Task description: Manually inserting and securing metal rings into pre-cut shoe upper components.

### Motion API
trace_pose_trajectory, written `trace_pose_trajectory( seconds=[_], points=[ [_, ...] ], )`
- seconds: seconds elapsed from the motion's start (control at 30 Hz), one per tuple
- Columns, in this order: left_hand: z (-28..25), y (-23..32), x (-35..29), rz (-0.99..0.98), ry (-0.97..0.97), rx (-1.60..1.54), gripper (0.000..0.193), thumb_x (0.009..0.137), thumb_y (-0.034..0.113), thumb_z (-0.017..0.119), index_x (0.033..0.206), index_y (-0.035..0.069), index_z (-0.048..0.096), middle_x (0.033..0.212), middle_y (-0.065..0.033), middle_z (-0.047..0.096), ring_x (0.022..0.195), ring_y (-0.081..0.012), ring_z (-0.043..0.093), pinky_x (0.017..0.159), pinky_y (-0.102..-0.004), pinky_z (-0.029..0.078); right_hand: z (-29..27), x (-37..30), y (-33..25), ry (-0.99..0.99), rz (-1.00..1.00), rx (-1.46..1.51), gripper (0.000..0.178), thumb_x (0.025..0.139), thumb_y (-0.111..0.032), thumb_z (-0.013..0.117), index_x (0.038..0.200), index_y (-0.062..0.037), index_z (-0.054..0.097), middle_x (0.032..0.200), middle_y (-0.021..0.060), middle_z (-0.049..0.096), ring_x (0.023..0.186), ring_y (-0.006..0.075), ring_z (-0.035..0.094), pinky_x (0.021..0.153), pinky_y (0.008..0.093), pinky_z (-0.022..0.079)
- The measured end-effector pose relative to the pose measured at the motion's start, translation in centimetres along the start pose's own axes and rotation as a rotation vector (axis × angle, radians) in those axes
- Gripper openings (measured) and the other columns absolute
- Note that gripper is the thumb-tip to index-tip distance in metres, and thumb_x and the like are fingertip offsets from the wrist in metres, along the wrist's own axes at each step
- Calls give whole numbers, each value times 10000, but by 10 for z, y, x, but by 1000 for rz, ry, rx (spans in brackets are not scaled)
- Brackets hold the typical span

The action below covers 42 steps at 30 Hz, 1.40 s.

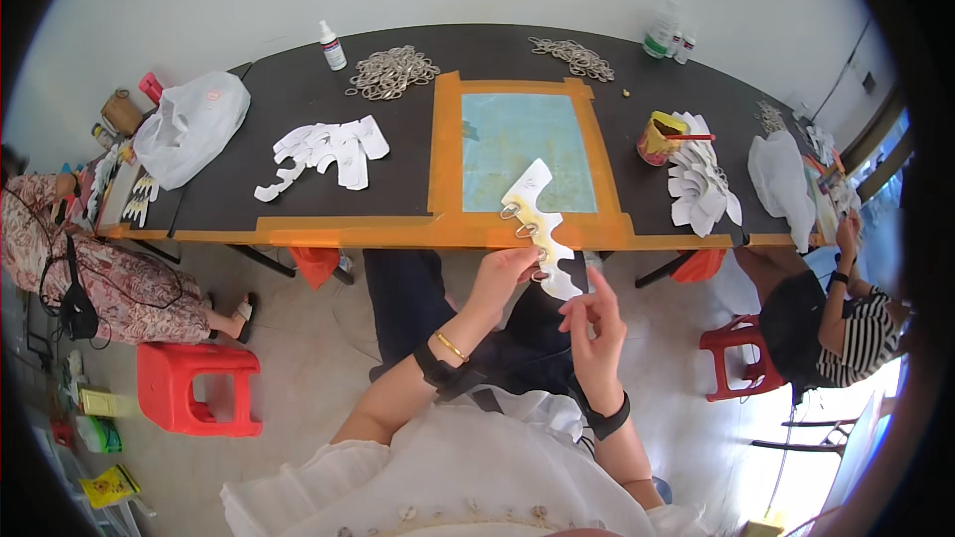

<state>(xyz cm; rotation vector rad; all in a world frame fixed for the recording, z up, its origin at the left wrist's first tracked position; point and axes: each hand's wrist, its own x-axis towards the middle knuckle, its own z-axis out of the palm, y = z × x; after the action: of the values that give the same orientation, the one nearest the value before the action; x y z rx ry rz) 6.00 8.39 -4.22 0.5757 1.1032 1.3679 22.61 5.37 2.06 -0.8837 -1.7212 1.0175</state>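
A white scalloped strip (pixel 542 224) with yellowish stains hangs over the near edge of the table. Several metal rings sit along its notched left side. My left hand (pixel 502 278) pinches the strip near its lower part, beside a ring. Just right of the strip's lower end is my right hand (pixel 595 333), its fingers apart and nothing visible in them. Whether a fingertip brushes the strip is hard to tell. Behind the strip lies a light blue sheet (pixel 522 129) bordered by orange tape (pixel 448 139) on the dark table.
White cut pieces (pixel 343 149) lie at left; another stack (pixel 696 184) fans out at right beside a yellow-red can (pixel 657 139) with a red-handled tool. Ring piles (pixel 393 73) (pixel 575 58) and a small bottle (pixel 331 46) stand farther back. People sit or stand at both sides near red stools (pixel 199 388).
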Motion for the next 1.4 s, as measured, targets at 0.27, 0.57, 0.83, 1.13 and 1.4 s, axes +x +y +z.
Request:
trace_pose_trajectory(
  seconds=[0.27,0.57,0.83,1.13,1.4],
  points=[
    [2,3,-6,2,-36,8,271,893,257,570,918,-2,646,853,-28,633,753,-80,565,714,-228,440,9,-12,8,-5,156,129,498,882,56,447,1358,-44,338,780,40,582,596,56,514,547,175,410],
    [6,10,-20,13,-48,-21,237,898,195,566,927,-24,650,854,-45,636,738,-82,572,698,-211,457,14,-41,12,-409,-142,-105,510,794,108,521,1281,-13,428,875,93,618,700,139,600,599,245,495],
    [-7,13,-20,-49,-61,106,256,893,217,577,906,-23,664,789,-4,636,657,-50,542,539,-182,396,33,25,-3,-71,-385,-139,613,797,141,518,1340,-50,307,940,133,644,689,162,607,613,271,497],
    [5,8,-12,10,56,12,245,871,205,625,866,-36,671,753,-13,632,677,-40,524,609,-196,414,23,36,15,233,-119,-284,592,768,101,583,1308,1,360,957,117,618,746,168,593,629,254,470],
    [5,10,-10,24,37,49,229,868,150,634,894,-76,660,789,-30,659,688,-24,547,620,-163,425,28,43,33,220,-192,-319,724,754,39,675,1377,-24,310,886,66,649,778,141,601,662,257,464]
  ],
)
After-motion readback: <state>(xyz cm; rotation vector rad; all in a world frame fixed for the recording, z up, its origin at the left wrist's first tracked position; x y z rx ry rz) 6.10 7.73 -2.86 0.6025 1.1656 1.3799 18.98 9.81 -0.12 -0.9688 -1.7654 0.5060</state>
